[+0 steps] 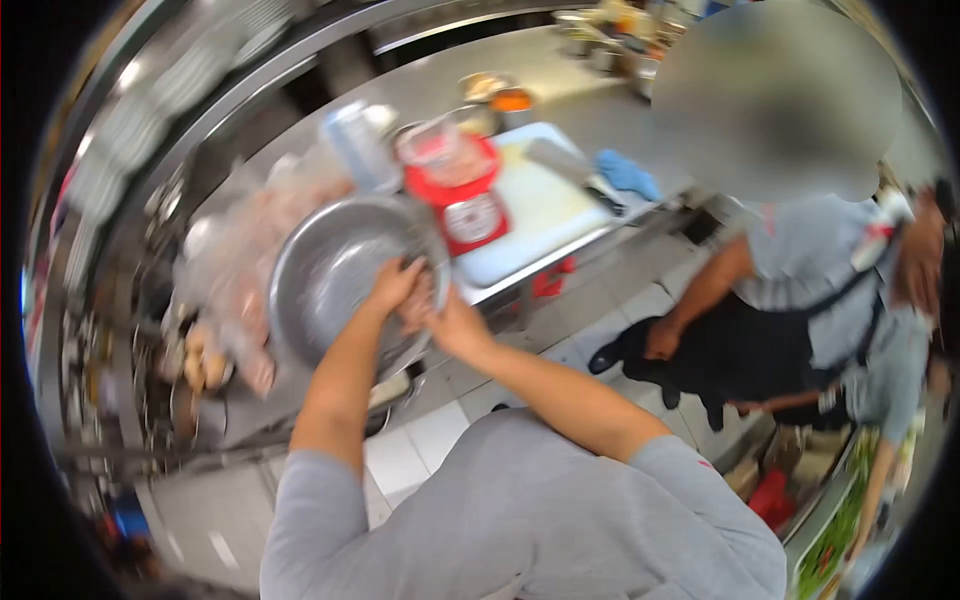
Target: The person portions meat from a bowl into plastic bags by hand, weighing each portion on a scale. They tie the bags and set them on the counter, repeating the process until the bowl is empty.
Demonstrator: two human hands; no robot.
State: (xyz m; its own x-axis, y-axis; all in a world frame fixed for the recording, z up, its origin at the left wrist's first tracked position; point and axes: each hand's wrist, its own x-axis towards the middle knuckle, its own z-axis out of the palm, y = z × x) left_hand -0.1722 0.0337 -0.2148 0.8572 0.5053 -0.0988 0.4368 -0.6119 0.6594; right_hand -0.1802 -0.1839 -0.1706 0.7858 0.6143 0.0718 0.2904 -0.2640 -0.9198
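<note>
A large metal bowl [325, 270] stands at the counter's front edge. My left hand [397, 284] reaches over its right side, fingers curled against pinkish raw meat [416, 302]. From the right, my right hand [460, 325] closes on the same meat at the bowl's rim. Blur hides the exact fingertips of both hands. Just behind the bowl is a red scale [474, 222] with a clear container of pale pink meat [455, 160] on top. Left of the bowl lie clear plastic bags [235, 235] with pinkish contents.
A white cutting board [520, 210] holds a knife [570, 165], beside a blue cloth [627, 174]. Eggs [205, 360] sit at the left. A co-worker in a grey shirt and dark apron [740, 330] stands at the right; another person's arm [875, 490] is beyond.
</note>
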